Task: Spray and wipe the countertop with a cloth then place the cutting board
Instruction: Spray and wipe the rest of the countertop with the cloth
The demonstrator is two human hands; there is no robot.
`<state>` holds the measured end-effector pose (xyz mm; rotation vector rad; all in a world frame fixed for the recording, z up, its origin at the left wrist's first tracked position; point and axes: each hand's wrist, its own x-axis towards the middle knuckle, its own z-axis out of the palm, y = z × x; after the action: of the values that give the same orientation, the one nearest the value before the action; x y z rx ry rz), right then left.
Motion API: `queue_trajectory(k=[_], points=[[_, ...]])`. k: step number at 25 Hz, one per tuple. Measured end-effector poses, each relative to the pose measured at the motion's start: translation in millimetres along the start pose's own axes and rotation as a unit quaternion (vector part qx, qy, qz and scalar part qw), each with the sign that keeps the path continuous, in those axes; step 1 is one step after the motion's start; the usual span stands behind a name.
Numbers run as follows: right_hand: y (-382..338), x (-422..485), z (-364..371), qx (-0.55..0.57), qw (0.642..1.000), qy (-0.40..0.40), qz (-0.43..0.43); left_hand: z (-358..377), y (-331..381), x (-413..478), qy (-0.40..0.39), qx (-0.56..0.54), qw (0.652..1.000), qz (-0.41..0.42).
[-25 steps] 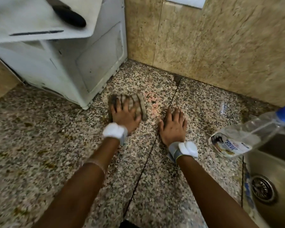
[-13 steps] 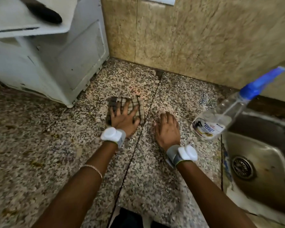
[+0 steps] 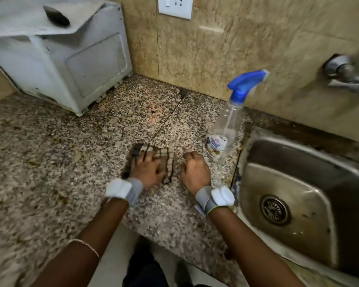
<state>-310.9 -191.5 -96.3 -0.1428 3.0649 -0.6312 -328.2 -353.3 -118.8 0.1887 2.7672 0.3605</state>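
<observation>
Head view: speckled stone counter (image 3: 50, 152) runs left from the steel sink (image 3: 319, 193), which is set into its right end. White microwave (image 3: 77, 65) sits well left of the sink, at the back by the wall. White board (image 3: 25, 21) lies flat on top of it, so also far left of the sink and off the counter. A dark obj (image 3: 56, 15) lies on the board; can't tell what it is. Clear bottle (image 3: 222, 137) w/ blue trigger stands upright just left of the sink's back corner. L hand (image 3: 147, 170) is a bit further left of the sink, palm down, fingers spread and straight, pressing on the cloth (image 3: 164, 160). The checked cloth lies flat on the counter under that hand. R hand (image 3: 195, 170) is between cloth and sink, resting on the counter, fingers loosely bent, grasping nothing. It's near the bottle but apart from it. Both wrists carry grey-white bands. Frame is a bit blurred around the hands.
</observation>
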Motion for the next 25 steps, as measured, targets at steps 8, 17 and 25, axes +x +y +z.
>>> queue_trajectory(k=[8,17,25], points=[[53,-27,-45,0.032,0.992,0.110,0.045,-94,161,9,0.115,-0.398,0.899,0.144],[83,-7,-82,0.235,0.956,0.139,0.112,-109,194,23,0.254,-0.337,0.898,0.122],[68,-12,-79,0.440,0.896,0.027,0.039,-107,178,-26,0.386,-0.280,0.877,0.062]])
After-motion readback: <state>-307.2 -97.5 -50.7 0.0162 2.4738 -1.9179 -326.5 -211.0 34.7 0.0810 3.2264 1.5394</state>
